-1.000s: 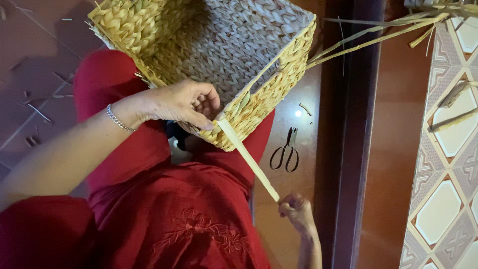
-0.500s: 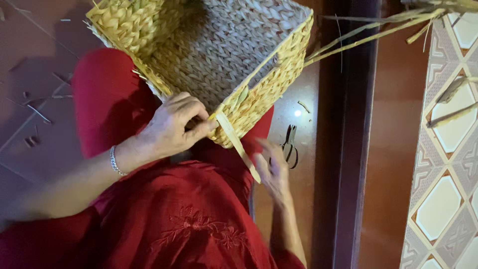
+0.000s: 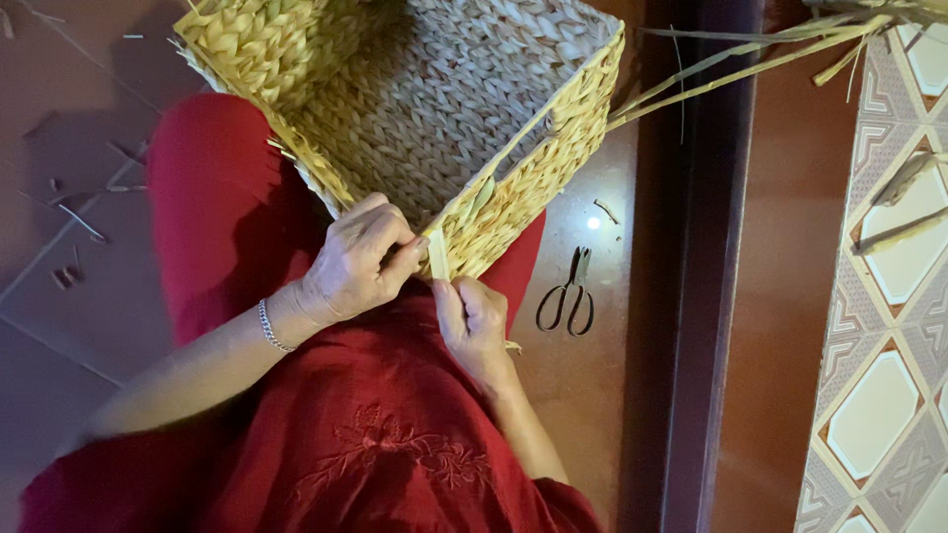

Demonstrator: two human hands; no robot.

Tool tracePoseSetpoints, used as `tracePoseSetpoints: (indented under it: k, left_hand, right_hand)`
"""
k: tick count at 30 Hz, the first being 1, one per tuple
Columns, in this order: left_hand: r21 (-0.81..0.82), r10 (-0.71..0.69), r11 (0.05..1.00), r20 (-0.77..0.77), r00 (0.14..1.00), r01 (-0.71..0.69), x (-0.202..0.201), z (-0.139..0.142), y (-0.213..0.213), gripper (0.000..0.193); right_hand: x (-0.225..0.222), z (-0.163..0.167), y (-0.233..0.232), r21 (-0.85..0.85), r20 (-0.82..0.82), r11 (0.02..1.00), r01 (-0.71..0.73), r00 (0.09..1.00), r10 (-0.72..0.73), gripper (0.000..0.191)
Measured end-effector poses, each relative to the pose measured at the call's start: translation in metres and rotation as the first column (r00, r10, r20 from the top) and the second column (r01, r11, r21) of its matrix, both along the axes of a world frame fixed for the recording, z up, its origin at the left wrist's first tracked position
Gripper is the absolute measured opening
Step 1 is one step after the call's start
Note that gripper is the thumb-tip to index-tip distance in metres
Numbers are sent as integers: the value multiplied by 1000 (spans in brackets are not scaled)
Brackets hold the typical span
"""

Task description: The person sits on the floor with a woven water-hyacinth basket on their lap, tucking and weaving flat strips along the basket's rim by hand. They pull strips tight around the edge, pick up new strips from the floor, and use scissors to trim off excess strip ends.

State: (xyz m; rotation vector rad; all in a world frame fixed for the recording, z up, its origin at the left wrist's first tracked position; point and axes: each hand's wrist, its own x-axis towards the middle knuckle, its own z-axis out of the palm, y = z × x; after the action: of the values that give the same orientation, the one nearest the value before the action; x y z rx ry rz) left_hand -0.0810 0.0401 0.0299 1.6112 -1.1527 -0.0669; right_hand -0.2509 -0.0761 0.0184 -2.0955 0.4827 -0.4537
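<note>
A pair of dark metal scissors (image 3: 566, 299) lies on the glossy brown floor (image 3: 583, 395), just beside the person's red-clothed lap. Loose pale reed strands (image 3: 750, 59) trail over a dark wooden threshold (image 3: 691, 296). A rectangular basket (image 3: 425, 109) of braided straw-yellow fibre rests tilted on the lap, its opening facing up. At its near corner, the left hand (image 3: 357, 265) and right hand (image 3: 474, 321) close together, fingers pinching a flat straw strip (image 3: 437, 259) against the rim.

Red embroidered garment (image 3: 375, 454); silver bracelet (image 3: 269, 328), left wrist.
</note>
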Motion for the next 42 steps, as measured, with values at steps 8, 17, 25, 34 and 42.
tracePoseSetpoints:
  k: [8, 17, 25, 34, 42]
  left_hand:
    - [65, 34, 997, 68, 997, -38, 8, 19, 5, 36]
    - [29, 59, 997, 199, 978, -65, -4, 24, 10, 52]
    - [155, 102, 988, -525, 845, -23, 13, 10, 22, 31]
    - [38, 77, 997, -723, 687, -72, 52, 9, 44, 16]
    - [16, 208, 906, -887, 412, -424, 129, -3, 99, 12]
  right_hand:
    - [-4, 13, -9, 39, -70, 999, 7, 998, -5, 32]
    - [5, 34, 5, -56, 193, 904, -425, 883, 427, 19]
    - [42, 41, -44, -40, -39, 997, -66, 997, 65, 32]
    - [76, 48, -66, 102, -186, 968, -229, 952, 244, 15]
    - [75, 41, -67, 122, -121, 967, -222, 964, 236, 16]
